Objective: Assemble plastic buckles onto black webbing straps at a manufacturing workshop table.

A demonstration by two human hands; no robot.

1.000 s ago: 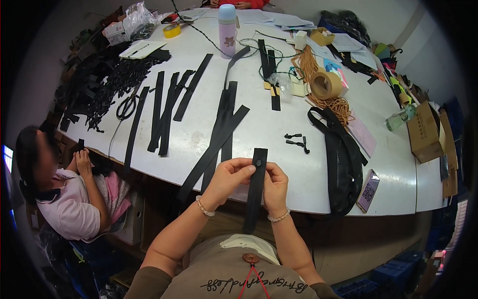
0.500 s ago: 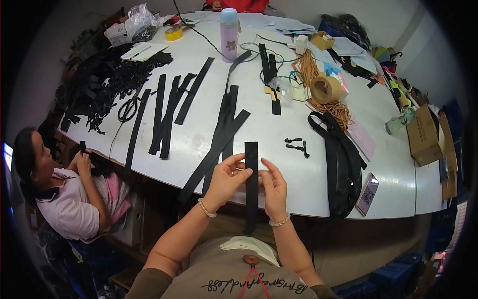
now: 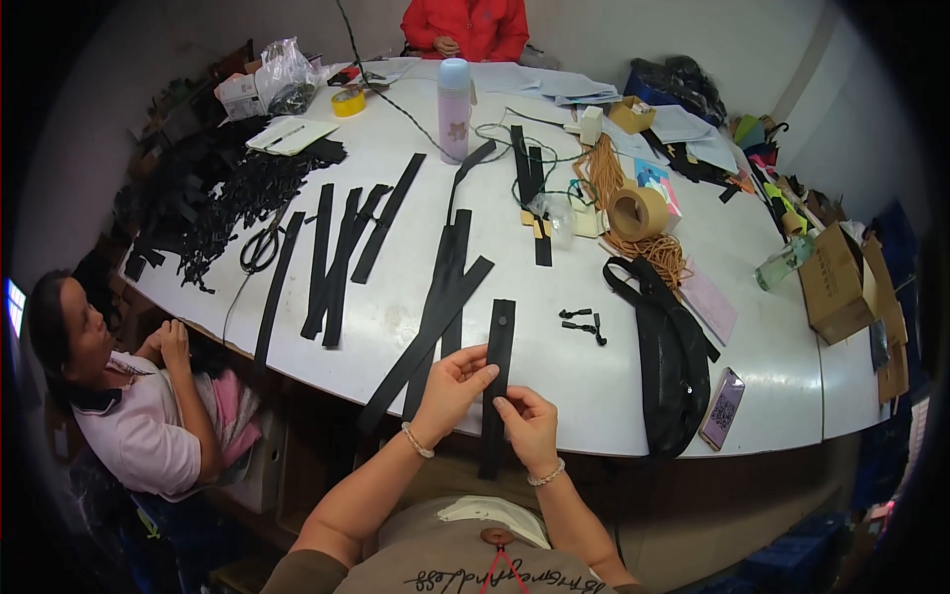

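A flat black strap piece (image 3: 499, 346) with a small stud near its top lies upright over the near edge of the white table (image 3: 614, 376). My left hand (image 3: 453, 386) pinches its left side at mid-length. My right hand (image 3: 527, 424) grips it a little lower from the right. The strap's lower end hangs below the table edge. Long black straps (image 3: 435, 317) lie crossed on the table just left of my left hand. Two small black clips (image 3: 584, 325) sit to the right of the strap.
More black strips (image 3: 332, 259), scissors (image 3: 259, 249) and a heap of black parts (image 3: 213, 193) lie at the left. A black bag (image 3: 668, 361), a phone (image 3: 723, 407), a tape roll (image 3: 636, 212) and a bottle (image 3: 453, 96) are further off. A seated person (image 3: 129, 396) is at the left; another in red (image 3: 465, 25) sits opposite.
The strap has moved slightly up and away from me onto the table, and my hands have slid lower along it. The seated person at left has turned their head.
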